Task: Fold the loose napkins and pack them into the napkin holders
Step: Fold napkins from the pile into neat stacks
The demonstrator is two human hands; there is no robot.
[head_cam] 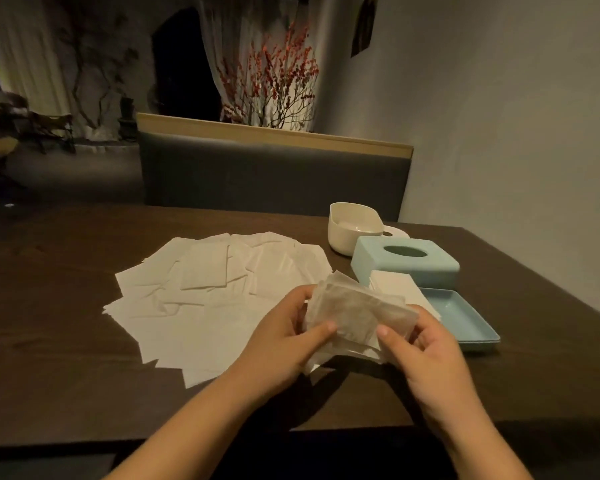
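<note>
A crumpled, partly folded napkin (355, 311) is held above the near middle of the dark worktop (49, 323) by both hands. It is pinched at its left edge by the left hand (284, 344), the thumb laid on the near face and the fingers curled behind, and at its right edge by the right hand (426, 358), whose thumb is pressed on the front while the fingers are wrapped round the back. To the left and farther off, a spread of loose napkins (208, 289) is laid flat and overlapping on the worktop. To the right, a pale blue napkin holder lid (406, 263) with an oval slot is set upright, and just nearer lies its shallow blue tray (465, 320), against whose left side a small stack of folded napkins (394, 284) is seen; whether the stack rests inside the tray cannot be told, since it is partly hidden by the held napkin. Farther back, a cream holder (352, 228) is stood, with what may be its white lid (395, 233) beside it, dimly lit. A grey upholstered bench back (271, 171) is seen beyond the worktop.
</note>
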